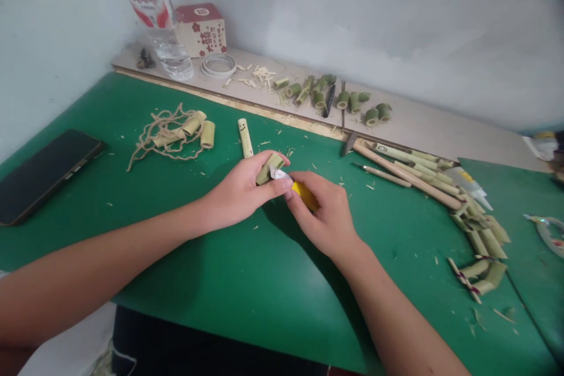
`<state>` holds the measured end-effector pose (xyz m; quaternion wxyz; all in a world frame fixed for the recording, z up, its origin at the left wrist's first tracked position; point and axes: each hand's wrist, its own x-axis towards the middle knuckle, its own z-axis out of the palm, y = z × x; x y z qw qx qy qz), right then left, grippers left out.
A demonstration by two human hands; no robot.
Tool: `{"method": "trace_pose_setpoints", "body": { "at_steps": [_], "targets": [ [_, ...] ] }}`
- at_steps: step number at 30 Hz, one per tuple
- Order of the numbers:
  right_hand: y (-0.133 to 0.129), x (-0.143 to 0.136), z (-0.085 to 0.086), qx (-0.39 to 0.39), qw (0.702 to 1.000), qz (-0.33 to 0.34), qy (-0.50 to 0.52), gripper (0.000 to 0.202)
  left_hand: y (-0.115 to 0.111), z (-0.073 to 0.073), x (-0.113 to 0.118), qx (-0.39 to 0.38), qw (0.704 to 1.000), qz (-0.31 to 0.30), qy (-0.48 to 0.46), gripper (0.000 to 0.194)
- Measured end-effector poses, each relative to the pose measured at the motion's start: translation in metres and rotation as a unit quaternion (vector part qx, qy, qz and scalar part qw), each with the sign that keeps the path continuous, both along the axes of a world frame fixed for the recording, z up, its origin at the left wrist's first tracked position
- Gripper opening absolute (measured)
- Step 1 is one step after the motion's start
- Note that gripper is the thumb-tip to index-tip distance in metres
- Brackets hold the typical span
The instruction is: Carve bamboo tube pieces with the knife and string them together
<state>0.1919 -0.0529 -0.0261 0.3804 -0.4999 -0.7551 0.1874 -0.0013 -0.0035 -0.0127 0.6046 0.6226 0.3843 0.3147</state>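
Note:
My left hand [235, 191] is closed round a short green piece of bamboo [267, 170] above the middle of the table. In my right hand [328, 214] is a yellow-handled utility knife [305, 195]. Its pale blade reaches the near side of the bamboo, beside my left thumb; whether it is cutting in, I cannot tell. Just behind my left hand lies a slim bamboo stick [245, 136] with a small face drawn on it. Farther left, tangled twine [154, 135] lies over several cut bamboo pieces [207, 134].
A phone [46, 173] lies at the left on the green table [247, 305]. On the back ledge stand a water bottle [171, 50], a box [201, 32], tape rolls [219, 64] and bamboo sections [342, 100]. To the right are a hammer [405, 175], a thin pointed tool [383, 175] and joined bamboo pieces [489, 244].

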Motion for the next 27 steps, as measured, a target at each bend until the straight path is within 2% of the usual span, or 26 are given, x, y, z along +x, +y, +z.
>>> {"method": "trace_pose_setpoints", "body": {
  "at_steps": [7,15,20,27],
  "targets": [
    [0.0012,0.0016,-0.0035,0.037,0.999,0.005,0.005,0.017,-0.0005,0.0044,0.0006,0.018,1.0,0.003,0.012,0.04],
    [0.0012,-0.001,-0.0032,0.045,0.999,-0.01,0.007,0.016,-0.0002,-0.0006,0.0001,0.03,0.999,0.023,0.017,0.038],
    [0.0001,-0.0034,-0.0038,0.033,0.999,-0.025,0.015,0.016,-0.0007,-0.004,0.0015,0.031,0.999,0.034,0.025,0.04],
    [-0.0012,-0.0048,-0.004,0.004,1.0,-0.011,0.018,0.019,-0.0029,-0.0039,0.0049,-0.007,0.999,0.05,0.004,0.046]
  ]
}}
